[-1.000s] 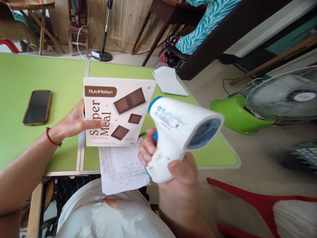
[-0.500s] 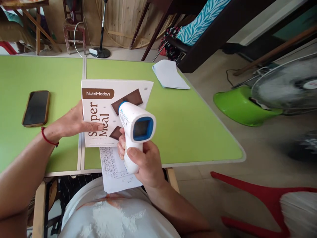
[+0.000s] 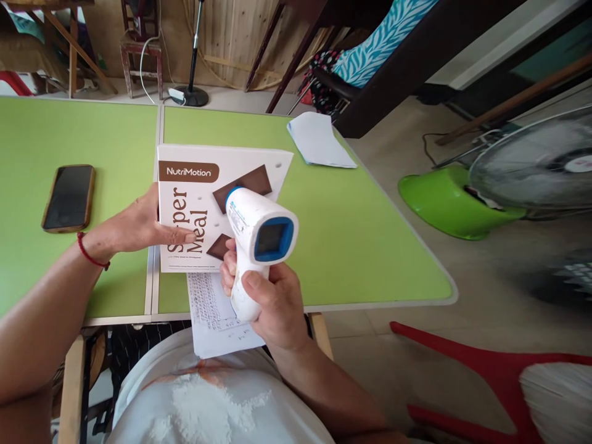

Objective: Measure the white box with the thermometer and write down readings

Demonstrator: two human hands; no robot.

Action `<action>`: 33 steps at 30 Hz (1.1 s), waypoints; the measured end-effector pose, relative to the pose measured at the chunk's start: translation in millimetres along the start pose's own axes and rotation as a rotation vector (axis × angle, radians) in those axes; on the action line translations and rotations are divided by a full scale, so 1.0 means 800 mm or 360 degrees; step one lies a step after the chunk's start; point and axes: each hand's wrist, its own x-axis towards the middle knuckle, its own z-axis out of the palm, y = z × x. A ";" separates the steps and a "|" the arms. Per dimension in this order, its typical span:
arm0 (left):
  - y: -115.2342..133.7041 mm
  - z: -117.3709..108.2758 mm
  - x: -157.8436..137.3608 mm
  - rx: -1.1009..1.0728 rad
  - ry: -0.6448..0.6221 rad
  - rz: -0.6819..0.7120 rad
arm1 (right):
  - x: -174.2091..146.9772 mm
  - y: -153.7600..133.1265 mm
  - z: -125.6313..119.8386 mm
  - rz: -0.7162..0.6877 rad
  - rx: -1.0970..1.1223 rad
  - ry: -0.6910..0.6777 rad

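My left hand (image 3: 139, 223) grips the left side of a white box (image 3: 226, 159) with "NutriMotion Super Meal" and brown bars printed on it, its thumb across the front. The box is held up over the green table. Wrapped round the handle of a white and blue infrared thermometer (image 3: 252, 225) is my right hand (image 3: 271, 302). Its nose points at the front of the box, and its dark screen faces me; whether they touch I cannot tell. Below the box, a sheet of paper with writing (image 3: 217, 336) overhangs the table's near edge.
On the green table (image 3: 361, 246), a phone (image 3: 68, 198) lies at the left and folded white papers (image 3: 320, 139) lie near the far edge. A fan (image 3: 531, 160) and a green stool (image 3: 453, 203) stand on the floor to the right, a red chair (image 3: 485, 364) nearer me.
The box and the thermometer have shifted slightly to the right in the view. Both hands keep the same holds.
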 end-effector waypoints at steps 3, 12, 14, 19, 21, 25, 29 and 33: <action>-0.005 -0.003 0.000 0.0052 -0.0019 0.0020 | 0.000 0.000 0.001 -0.0003 -0.0008 -0.0020; -0.006 -0.009 -0.001 0.0040 -0.0091 0.0026 | 0.000 0.004 0.001 -0.0008 0.0088 -0.0048; -0.006 -0.009 -0.001 0.0025 -0.0105 0.0020 | 0.001 0.003 0.001 -0.0004 0.0107 -0.0047; -0.007 -0.010 -0.003 0.0002 -0.0083 -0.0023 | 0.003 -0.001 0.005 -0.0056 0.0087 -0.0021; -0.007 -0.010 -0.004 -0.0010 -0.0064 -0.0030 | 0.004 -0.003 0.005 -0.0087 0.0053 -0.0009; -0.006 -0.012 -0.005 0.0076 0.0062 -0.0043 | 0.008 -0.011 -0.005 -0.0193 -0.0041 -0.0033; -0.007 -0.020 -0.007 0.0269 0.0385 -0.0058 | 0.026 -0.036 -0.036 -0.0496 -0.0363 0.0082; -0.018 -0.027 -0.005 0.0507 0.0721 -0.0009 | 0.067 -0.064 -0.086 -0.0648 -0.0883 0.0100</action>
